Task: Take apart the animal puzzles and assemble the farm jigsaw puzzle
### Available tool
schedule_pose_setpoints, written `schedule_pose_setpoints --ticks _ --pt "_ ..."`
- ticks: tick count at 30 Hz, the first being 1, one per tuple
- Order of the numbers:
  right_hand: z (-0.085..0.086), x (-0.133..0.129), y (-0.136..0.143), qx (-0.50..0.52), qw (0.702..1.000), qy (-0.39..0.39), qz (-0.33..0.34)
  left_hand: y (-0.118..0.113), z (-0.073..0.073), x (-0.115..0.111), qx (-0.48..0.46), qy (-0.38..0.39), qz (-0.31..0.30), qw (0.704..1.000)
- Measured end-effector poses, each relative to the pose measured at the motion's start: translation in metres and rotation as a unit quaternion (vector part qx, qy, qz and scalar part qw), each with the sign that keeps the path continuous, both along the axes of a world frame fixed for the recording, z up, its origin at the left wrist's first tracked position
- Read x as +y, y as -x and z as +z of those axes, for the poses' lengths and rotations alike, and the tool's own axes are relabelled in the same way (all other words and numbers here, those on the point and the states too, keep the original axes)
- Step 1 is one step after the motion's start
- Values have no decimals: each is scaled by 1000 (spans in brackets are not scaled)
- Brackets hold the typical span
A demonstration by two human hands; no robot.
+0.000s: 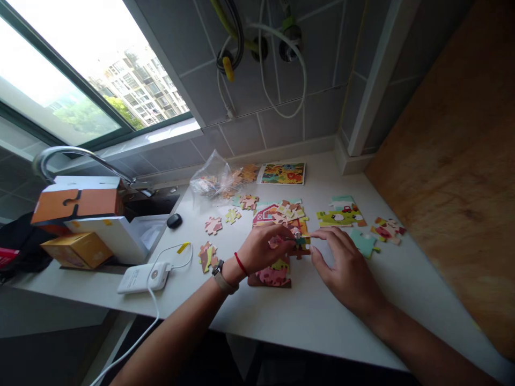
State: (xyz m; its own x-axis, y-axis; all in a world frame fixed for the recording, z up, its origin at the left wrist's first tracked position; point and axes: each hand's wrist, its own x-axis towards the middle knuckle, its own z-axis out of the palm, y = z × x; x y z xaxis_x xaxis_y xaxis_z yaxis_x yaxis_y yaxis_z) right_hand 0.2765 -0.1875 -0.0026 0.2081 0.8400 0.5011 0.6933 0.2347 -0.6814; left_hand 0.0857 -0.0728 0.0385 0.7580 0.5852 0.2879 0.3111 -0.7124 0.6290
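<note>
A partly joined puzzle with a red barn and a pink animal lies on the white counter. Over its middle, my left hand pinches a small puzzle piece with green and yellow on it. My right hand is at the right side of that piece, thumb and forefinger apart, fingertips close to its edge. Loose pieces rest on the upper part of the puzzle. To the right lies a joined section with a sheep and a red tractor, with a pale green piece below it.
Loose pieces lie at the left, more at the right. Behind are a plastic bag of pieces and a picture card. A white power bank with a cable, a black mouse and boxes stand left.
</note>
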Motion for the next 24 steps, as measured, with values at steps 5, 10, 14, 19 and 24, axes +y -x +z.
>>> schedule_pose_setpoints --ticks 5,10,14,19,24 --pt "1 -6 11 -61 997 30 35 2 -18 10 28 -65 -83 994" --pt "-2 -11 20 -114 989 78 56 11 -24 14 -21 -24 -94 995" --pt "0 -12 21 -125 987 86 61 19 -23 20 -27 -6 -53 998" --pt "1 -14 20 -152 978 90 109 21 -24 23 -15 -6 -56 998" --pt "-1 -15 21 -164 975 84 124 20 -26 22 -15 -2 -57 998"
